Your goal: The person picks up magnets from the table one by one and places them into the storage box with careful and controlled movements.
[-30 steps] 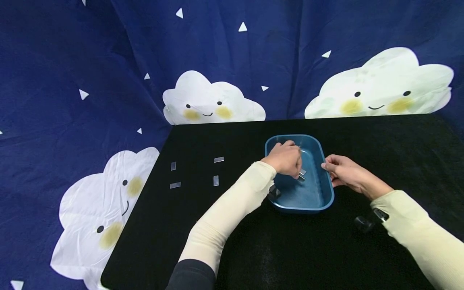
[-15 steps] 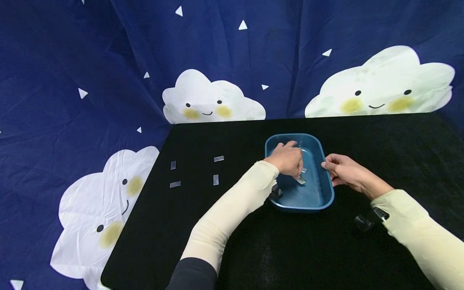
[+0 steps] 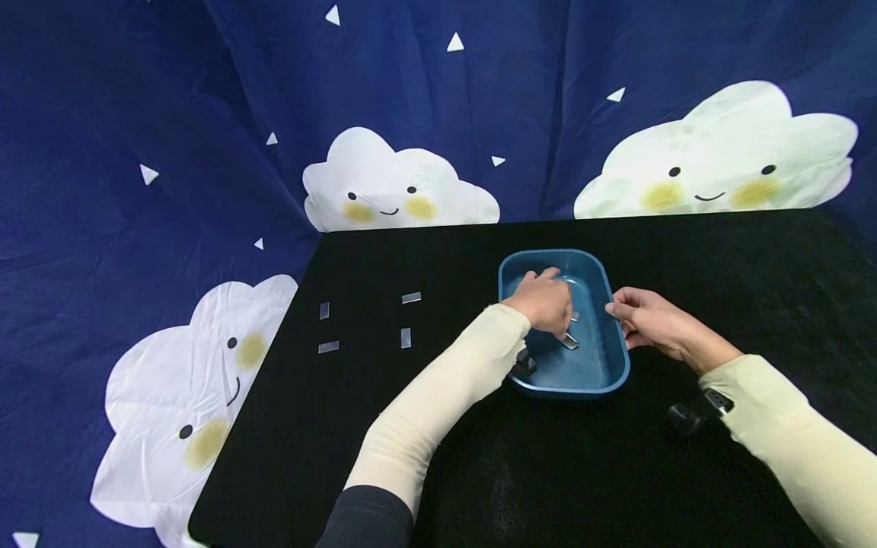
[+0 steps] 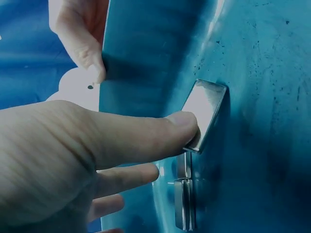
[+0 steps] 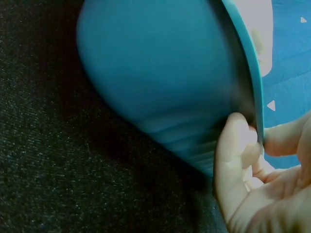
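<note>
A blue plastic tub (image 3: 606, 354) sits on the black tabletop. My left hand (image 3: 544, 302) reaches inside it and pinches a shiny silver rectangular bar (image 3: 570, 342). In the left wrist view the thumb (image 4: 165, 136) lies on the flat face of that bar (image 4: 206, 107), which stands tilted; the index finger is hidden. More silver bars (image 4: 182, 204) stand close together just below it in that view. My right hand (image 3: 647, 323) grips the tub's right rim (image 5: 257, 92), thumb on one side of the wall and fingers on the other.
Several small shiny rectangular pieces (image 3: 406, 338) lie spaced apart on the left of the black table (image 3: 384, 262). A dark blue cloth (image 3: 411, 68) with white clouds hangs behind and to the left. Small black devices (image 3: 685, 417) are worn at the wrists.
My left hand has shifted slightly right inside the tub, and the bar at its fingertips has turned a little. The right hand keeps its grip on the rim. The head view has tilted slightly.
</note>
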`<state>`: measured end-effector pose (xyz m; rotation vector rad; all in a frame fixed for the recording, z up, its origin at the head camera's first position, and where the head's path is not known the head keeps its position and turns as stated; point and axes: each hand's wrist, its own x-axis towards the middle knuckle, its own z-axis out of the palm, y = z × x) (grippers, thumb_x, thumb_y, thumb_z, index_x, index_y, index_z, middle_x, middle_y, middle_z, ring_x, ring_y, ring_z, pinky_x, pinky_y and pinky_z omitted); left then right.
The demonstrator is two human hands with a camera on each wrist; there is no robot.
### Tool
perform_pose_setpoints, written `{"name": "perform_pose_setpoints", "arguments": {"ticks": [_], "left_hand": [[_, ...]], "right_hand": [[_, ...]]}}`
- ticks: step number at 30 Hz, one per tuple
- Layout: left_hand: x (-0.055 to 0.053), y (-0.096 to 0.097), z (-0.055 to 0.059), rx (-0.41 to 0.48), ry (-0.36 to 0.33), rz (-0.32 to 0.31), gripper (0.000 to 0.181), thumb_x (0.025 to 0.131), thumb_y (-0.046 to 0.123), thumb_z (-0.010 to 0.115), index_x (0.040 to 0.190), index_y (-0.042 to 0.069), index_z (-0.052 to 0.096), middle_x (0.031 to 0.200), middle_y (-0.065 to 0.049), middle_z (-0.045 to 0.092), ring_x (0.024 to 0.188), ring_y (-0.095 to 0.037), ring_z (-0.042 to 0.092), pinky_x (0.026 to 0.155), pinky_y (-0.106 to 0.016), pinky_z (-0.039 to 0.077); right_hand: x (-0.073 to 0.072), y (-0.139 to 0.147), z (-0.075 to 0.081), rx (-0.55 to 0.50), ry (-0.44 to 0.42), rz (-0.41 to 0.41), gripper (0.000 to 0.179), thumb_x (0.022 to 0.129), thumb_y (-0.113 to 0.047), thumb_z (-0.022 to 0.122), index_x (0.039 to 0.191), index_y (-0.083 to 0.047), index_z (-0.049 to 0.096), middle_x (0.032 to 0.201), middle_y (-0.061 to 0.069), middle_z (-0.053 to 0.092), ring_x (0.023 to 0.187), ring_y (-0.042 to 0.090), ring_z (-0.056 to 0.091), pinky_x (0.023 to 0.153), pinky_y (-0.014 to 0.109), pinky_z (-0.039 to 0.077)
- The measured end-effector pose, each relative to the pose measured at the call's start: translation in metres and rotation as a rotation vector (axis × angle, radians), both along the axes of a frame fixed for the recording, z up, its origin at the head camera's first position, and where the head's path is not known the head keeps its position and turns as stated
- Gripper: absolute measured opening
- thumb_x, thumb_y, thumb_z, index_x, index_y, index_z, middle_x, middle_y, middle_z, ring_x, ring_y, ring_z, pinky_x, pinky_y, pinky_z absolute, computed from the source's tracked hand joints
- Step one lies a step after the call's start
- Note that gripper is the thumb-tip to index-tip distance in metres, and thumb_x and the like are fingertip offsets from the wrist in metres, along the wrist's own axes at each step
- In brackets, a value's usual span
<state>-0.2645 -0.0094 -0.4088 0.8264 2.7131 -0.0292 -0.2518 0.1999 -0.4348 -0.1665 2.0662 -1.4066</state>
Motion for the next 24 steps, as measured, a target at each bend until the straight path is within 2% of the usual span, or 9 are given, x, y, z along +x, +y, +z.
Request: {"name": "perform_pose_setpoints", "arguments": {"ticks": [6,18,24], "left_hand": [[-0.0001,0.0014,-0.0035,-0.023,0.018,0.018,0.019,0.087,0.03,0.074,0.068,0.027,0.073,0.103,0.016,0.072,0.154,-0.02,0.016,0.118,-0.039,0.028],[-0.0008,0.004,-0.0091,-0.04,-0.03,0.062,0.011,0.091,0.03,0.07,0.083,0.025,0.074,0.125,0.014,0.069,0.155,-0.015,0.011,0.122,-0.037,0.02],[-0.0017,0.0048,-0.0075,-0.05,-0.041,0.051,0.01,0.093,0.03,0.068,0.088,0.026,0.075,0.124,0.014,0.07,0.156,-0.015,0.01,0.123,-0.038,0.02]], "right_hand": [[-0.0006,-0.0002,0.0006,-0.004,0.0,-0.002,0.017,0.105,-0.025,0.041,0.113,-0.01,0.042,0.087,-0.002,0.051,0.074,0.01,0.059,0.07,0.03,0.057],[-0.0001,-0.001,0.0016,0.001,-0.006,-0.006,0.017,0.105,-0.025,0.04,0.113,-0.01,0.042,0.086,-0.002,0.05,0.075,0.01,0.058,0.07,0.03,0.057],[-0.0004,-0.0016,0.002,0.014,-0.015,-0.008,0.018,0.105,-0.025,0.04,0.114,-0.01,0.042,0.086,-0.002,0.051,0.075,0.011,0.058,0.071,0.03,0.056]]}}
